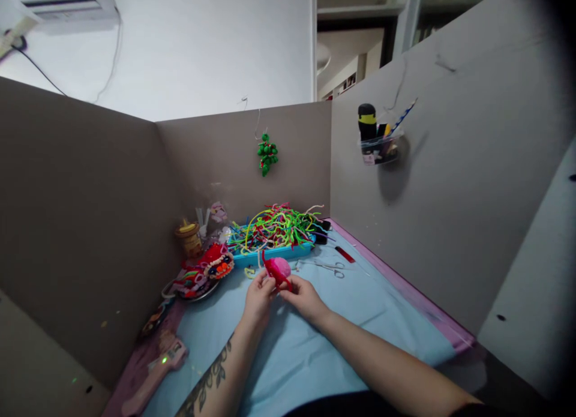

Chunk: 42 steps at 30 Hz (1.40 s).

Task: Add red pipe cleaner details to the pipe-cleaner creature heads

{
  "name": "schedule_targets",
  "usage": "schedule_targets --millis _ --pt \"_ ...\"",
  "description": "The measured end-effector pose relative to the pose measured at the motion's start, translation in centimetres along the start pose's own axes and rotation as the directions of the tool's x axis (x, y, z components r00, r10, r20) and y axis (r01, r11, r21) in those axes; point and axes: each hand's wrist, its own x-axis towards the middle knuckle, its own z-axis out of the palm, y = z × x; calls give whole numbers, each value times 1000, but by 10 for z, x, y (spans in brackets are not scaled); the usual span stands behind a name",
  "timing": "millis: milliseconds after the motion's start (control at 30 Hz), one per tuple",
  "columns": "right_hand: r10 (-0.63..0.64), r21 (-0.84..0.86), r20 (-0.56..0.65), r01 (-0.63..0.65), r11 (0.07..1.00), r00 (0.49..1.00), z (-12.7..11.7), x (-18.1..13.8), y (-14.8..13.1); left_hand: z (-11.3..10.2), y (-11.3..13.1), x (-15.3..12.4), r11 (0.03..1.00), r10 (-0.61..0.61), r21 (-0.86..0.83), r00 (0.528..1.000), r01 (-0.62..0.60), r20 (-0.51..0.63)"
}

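Observation:
My left hand [261, 293] and my right hand [303, 296] meet over the blue cloth, fingers closed on a small craft piece. It joins a pink fuzzy ball [282, 266] to red pipe cleaner [272, 269], part of which sticks up above my left fingers. My left fingertips pinch the red part from the left, and my right thumb and fingers grip its lower right side. The fingers cover where the pieces join. Just beyond my hands stands a blue tray [252, 258] heaped with colourful pipe cleaners [283, 228].
Scissors [335, 270] and a red comb-like strip [345, 254] lie right of my hands. On the left are a plate of fuzzy crafts [207, 273], a brown-yellow jar [189, 239] and a pink glue gun [157, 369]. Grey partitions [297, 153] enclose the table; a tool box [380, 150] hangs right.

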Motion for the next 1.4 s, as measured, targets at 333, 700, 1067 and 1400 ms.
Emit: schedule_targets --millis 333,700,1067,1400 --pt "-279 -370 -130 214 904 951 -24 5 -20 -3 -13 4 932 52 346 985 -106 163" --pt "-269 -276 -222 205 939 937 -36 16 -22 5 -11 -4 912 -20 394 948 -113 318" --pt "-57 23 -326 68 997 944 -40 24 -18 5 -17 -6 931 -80 361 927 -62 367" --pt "-14 -108 -175 -5 994 984 -25 11 -8 -5 -13 7 969 29 240 995 -51 93"
